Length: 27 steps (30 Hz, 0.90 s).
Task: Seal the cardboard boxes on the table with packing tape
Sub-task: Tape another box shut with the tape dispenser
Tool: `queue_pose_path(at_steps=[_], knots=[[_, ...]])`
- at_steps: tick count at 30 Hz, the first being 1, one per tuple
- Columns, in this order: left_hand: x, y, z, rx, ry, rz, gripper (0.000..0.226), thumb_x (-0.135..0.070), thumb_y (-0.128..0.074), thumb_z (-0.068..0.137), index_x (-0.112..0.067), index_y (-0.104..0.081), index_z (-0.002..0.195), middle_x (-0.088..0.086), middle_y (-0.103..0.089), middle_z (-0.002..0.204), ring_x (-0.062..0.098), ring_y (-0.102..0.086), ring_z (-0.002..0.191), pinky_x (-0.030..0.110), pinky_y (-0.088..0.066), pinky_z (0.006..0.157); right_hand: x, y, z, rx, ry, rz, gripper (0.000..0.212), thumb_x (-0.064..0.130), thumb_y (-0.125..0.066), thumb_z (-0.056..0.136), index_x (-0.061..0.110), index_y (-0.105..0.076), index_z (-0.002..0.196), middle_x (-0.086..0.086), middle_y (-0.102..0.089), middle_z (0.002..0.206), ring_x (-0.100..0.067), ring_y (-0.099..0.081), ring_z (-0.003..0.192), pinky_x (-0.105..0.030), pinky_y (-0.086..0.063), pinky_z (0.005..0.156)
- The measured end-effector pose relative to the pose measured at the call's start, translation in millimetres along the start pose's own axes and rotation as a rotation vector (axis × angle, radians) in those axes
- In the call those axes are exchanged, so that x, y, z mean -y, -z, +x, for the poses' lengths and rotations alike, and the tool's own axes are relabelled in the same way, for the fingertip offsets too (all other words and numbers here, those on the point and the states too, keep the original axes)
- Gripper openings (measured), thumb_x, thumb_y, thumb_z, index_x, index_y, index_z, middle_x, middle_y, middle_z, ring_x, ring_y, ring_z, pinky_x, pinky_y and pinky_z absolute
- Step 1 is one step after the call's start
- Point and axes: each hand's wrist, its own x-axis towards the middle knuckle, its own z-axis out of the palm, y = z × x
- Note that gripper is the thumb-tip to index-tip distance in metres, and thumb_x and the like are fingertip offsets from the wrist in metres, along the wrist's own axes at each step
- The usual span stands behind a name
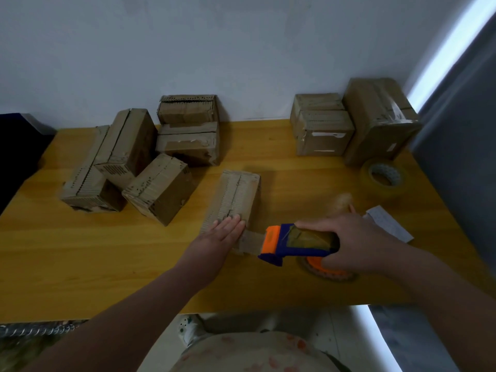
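The box (233, 200) in hand stands near the middle of the table (80, 264), its top seam running away from the person and not yet taped along its length. The left hand (224, 232) lies flat and open on the near end of the box top, fingers together, gripping nothing; it pins the box and appears to press the tape end down. The right hand (346, 242) is closed around the dispenser (292, 244), which sits just beside the near face of the box, low and tilted. A short run of tape (251, 241) spans from the dispenser's mouth to the near face, under the left fingertips.

Judgement: the step is the anchoring of the tape before the pull along the seam. To do it well, the start should be rubbed firmly onto the near face so that it holds. The dispenser should then rise over the near edge and travel straight along the seam, centred on it, with steady tension. The left hand will need to give way ahead of the dispenser while continuing to steady the box. The flaps look uneven, so pressure on both sides of the seam is advisable.

Five boxes lie in a loose group at the left rear (161, 189), seemingly unsealed. Three at the right rear (381, 119) carry tape. A spare roll (383, 177) lies near these, well apart from the work.
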Motion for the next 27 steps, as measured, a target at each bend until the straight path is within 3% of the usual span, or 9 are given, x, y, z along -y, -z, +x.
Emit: queue_pose_path(at_steps=[2,5,8,11,14,16,21,25,27], knots=[[-2.3,2.2,0.1,0.013,0.014,0.003,0.081,0.003,-0.069,0.075,-0.013,-0.034,0.146,0.008,-0.041,0.148,0.015,-0.024,0.134,0.046,-0.015,0.108,9.7,-3.7,8.9,0.038,-0.028,-0.043,0.069,0.027,-0.068,0.082,0.049,-0.037,0.140,0.018,-0.055,0.098,-0.004,-0.057,0.094,-0.039,-0.044,0.097],[-2.7,1.5,-0.1,0.021,0.018,0.013,0.083,0.006,-0.071,0.072,-0.013,-0.036,0.145,0.008,-0.041,0.148,0.016,-0.024,0.134,0.046,-0.014,0.108,19.9,-15.6,30.0,0.044,-0.028,-0.028,0.071,0.028,-0.070,0.080,0.045,-0.040,0.142,0.018,-0.049,0.088,-0.003,-0.054,0.075,-0.025,-0.049,0.065],[-3.0,1.5,2.5,0.014,0.017,0.067,0.087,0.002,-0.081,0.059,-0.012,-0.048,0.138,0.006,-0.049,0.142,0.013,-0.033,0.129,0.043,-0.025,0.104,26.5,-21.0,45.6,0.030,-0.022,-0.008,0.072,0.026,-0.072,0.079,0.044,-0.041,0.141,0.018,-0.047,0.093,-0.004,-0.051,0.073,-0.020,-0.042,0.058],[-3.0,-1.6,1.1,-0.008,0.010,-0.030,0.084,0.008,-0.064,0.077,-0.015,-0.025,0.147,0.002,-0.020,0.152,0.014,-0.017,0.137,0.041,-0.006,0.111,29.8,-19.1,53.1,0.037,-0.030,0.021,0.069,0.023,-0.072,0.080,0.044,-0.044,0.139,0.013,-0.050,0.104,-0.007,-0.054,0.076,-0.021,-0.044,0.057],[-4.2,-1.4,2.0,-0.003,0.027,-0.052,0.085,0.011,-0.053,0.082,-0.018,-0.005,0.146,-0.001,-0.005,0.153,0.014,-0.008,0.141,0.035,0.007,0.111,27.3,-18.7,59.8,0.058,-0.055,0.062,0.066,0.021,-0.072,0.079,0.041,-0.049,0.137,0.009,-0.053,0.111,-0.009,-0.056,0.079,-0.021,-0.047,0.058],[-5.5,0.5,3.5,0.034,0.049,-0.076,0.082,0.010,-0.040,0.089,-0.023,0.012,0.143,-0.008,0.017,0.147,0.009,0.010,0.142,0.022,0.023,0.104,23.5,-19.3,63.4,0.079,-0.081,0.109,0.064,0.020,-0.072,0.079,0.042,-0.051,0.135,0.007,-0.055,0.113,-0.009,-0.057,0.078,-0.019,-0.044,0.055],[-8.9,8.8,2.7,0.066,0.069,-0.094,0.080,0.010,-0.033,0.092,-0.024,0.010,0.151,-0.012,0.023,0.146,0.002,0.023,0.131,0.017,0.028,0.099,19.1,-19.3,67.0,0.125,-0.112,0.191,0.060,0.019,-0.071,0.080,0.035,-0.053,0.134,0.004,-0.062,0.107,-0.013,-0.062,0.082,-0.023,-0.050,0.064],[-10.6,14.0,3.0,0.079,0.079,-0.095,0.082,0.011,-0.034,0.091,-0.024,0.009,0.151,-0.011,0.024,0.143,0.000,0.020,0.131,0.018,0.021,0.105,18.0,-18.5,69.8,0.164,-0.150,0.204,0.061,0.022,-0.071,0.076,0.033,-0.055,0.134,-0.001,-0.052,0.132,-0.018,-0.059,0.103,-0.032,-0.052,0.089],[-11.0,15.7,2.6,0.079,0.068,-0.090,0.082,0.011,-0.033,0.091,-0.024,0.010,0.151,-0.012,0.024,0.144,0.001,0.021,0.132,0.019,0.019,0.106,18.4,-17.3,71.0,0.173,-0.158,0.201,0.061,0.022,-0.071,0.076,0.032,-0.056,0.134,-0.001,-0.050,0.135,-0.017,-0.056,0.109,-0.034,-0.050,0.093]])
